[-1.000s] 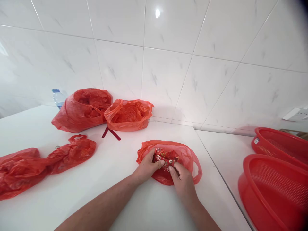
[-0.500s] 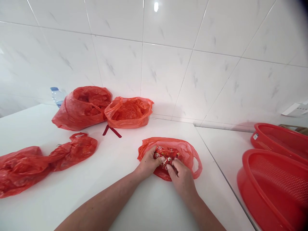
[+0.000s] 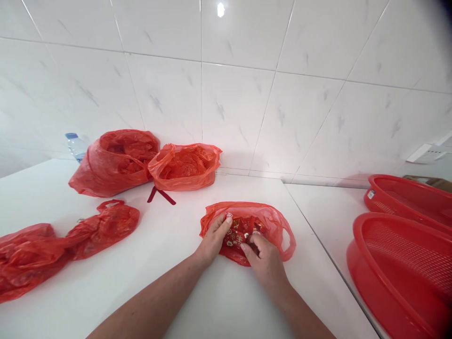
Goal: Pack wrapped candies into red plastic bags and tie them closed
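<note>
In the middle of the counter lies an open red plastic bag (image 3: 259, 208) with several red printed items in its mouth. Over it is a small red pouch (image 3: 233, 241) with gold characters and white flower prints, its face fairly flat towards me. My left hand (image 3: 214, 238) is closed on the pouch's left side, thumb on top and fingers hidden behind. My right hand (image 3: 264, 258) pinches the right edge between thumb and bent fingers. Whether the pouch is open at the top cannot be made out.
Behind stand a full red bag (image 3: 106, 172) and a smaller open red bag (image 3: 187, 181), with dark red strips (image 3: 165, 197) before them. A knotted red bag (image 3: 102, 230) lies left, a plastic bottle (image 3: 75, 147) far left. Red baskets (image 3: 367, 263) stand right, past a counter seam.
My left hand has slid slightly up and outward along the pouch, whose printed face now shows flatter and more fully. My right hand keeps its pinch. The view has shifted slightly.
</note>
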`<control>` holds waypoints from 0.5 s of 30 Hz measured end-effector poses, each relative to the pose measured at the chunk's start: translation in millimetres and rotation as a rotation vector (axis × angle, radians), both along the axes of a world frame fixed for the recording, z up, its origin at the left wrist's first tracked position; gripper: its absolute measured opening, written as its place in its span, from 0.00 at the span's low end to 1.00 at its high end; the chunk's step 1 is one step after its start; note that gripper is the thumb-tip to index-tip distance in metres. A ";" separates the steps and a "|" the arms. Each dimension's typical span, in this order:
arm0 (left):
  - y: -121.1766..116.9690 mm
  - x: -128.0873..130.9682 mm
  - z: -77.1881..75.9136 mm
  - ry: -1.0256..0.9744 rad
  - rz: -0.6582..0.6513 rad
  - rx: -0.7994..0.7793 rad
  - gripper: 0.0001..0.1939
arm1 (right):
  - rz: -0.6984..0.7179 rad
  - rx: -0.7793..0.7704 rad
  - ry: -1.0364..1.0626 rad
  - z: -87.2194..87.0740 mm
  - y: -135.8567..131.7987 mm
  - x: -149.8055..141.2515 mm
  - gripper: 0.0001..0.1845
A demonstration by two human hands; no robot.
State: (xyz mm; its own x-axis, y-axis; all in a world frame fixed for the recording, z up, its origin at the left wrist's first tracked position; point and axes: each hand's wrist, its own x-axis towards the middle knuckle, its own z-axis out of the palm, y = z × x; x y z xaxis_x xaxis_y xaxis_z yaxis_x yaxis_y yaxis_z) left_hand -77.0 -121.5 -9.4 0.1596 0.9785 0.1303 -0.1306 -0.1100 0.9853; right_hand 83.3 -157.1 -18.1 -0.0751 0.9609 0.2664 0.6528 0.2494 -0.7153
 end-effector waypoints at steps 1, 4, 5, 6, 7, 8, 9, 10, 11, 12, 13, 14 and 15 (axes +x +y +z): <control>0.9 -0.7 -2.1 0.009 0.047 -0.009 0.16 | -0.001 -0.002 0.000 -0.1 0.2 0.4 0.13; 4.9 -2.4 -11.0 0.019 0.122 -0.038 0.19 | 0.006 -0.008 0.008 0.0 0.1 1.2 0.13; 6.4 -2.8 -14.5 0.017 0.127 -0.049 0.19 | 0.009 -0.009 0.011 0.1 -0.1 1.2 0.13; 7.9 -3.1 -17.9 0.011 0.134 -0.057 0.19 | 0.012 -0.008 0.012 0.2 -0.3 1.1 0.12; 9.3 -3.3 -21.2 -0.002 0.140 -0.063 0.19 | 0.015 -0.005 0.012 0.5 -0.5 0.9 0.12; 10.6 -3.4 -24.0 -0.025 0.145 -0.066 0.19 | 0.017 -0.002 0.007 0.8 -0.5 0.7 0.12; 11.7 -3.3 -26.3 -0.057 0.148 -0.067 0.18 | 0.018 0.002 0.001 1.2 -0.5 0.4 0.12; 12.6 -3.0 -27.7 -0.098 0.145 -0.074 0.16 | 0.019 0.006 -0.007 1.7 -0.4 0.1 0.12; 13.1 -2.4 -28.3 -0.143 0.134 -0.086 0.14 | 0.019 0.012 -0.015 2.2 -0.1 -0.1 0.13; 13.4 -1.6 -27.8 -0.191 0.119 -0.100 0.12 | 0.020 0.016 -0.021 2.7 0.2 -0.1 0.14; 13.4 -0.7 -26.5 -0.238 0.105 -0.111 0.10 | 0.020 0.021 -0.025 2.9 0.6 0.0 0.14; 13.1 0.2 -24.4 -0.279 0.095 -0.117 0.10 | 0.019 0.025 -0.027 2.8 0.9 0.4 0.14; 12.5 1.2 -21.8 -0.312 0.085 -0.116 0.09 | 0.017 0.029 -0.029 2.5 1.3 1.1 0.14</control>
